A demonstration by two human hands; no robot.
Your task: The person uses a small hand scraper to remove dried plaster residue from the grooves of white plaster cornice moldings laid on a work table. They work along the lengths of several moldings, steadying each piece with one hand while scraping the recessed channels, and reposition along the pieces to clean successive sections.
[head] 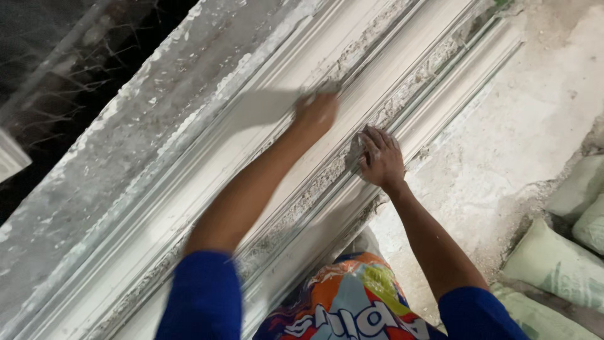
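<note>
Blue sleeves (201, 296) and a bright printed shirt front (352, 308) fill the bottom of the view, and two bare forearms reach up from them. At the end of one, the left hand (316, 112) is blurred; it is closed around something pale pressed to the plaster moulding (189, 189), but what it grips cannot be told. Beside it, the right hand (380, 158) lies with fingers spread and curled over a small grey trowel-like blade (354, 153), holding it flat against a rough, crumbly band of the moulding.

That moulding runs diagonally across the view as one long white cornice of several parallel ridges and grooves, some smooth, some still gritty. By the look of it, the set ridges are stiff but brittle at the edges, and any damp plaster would smear easily, so light pressure along the run suits it better than a grip.

Beyond the hands lies a dusty concrete floor (528, 113). At least three pale green sacks (553, 264) are stacked at the right edge. Dark bare branches (69, 82) show at upper left.
</note>
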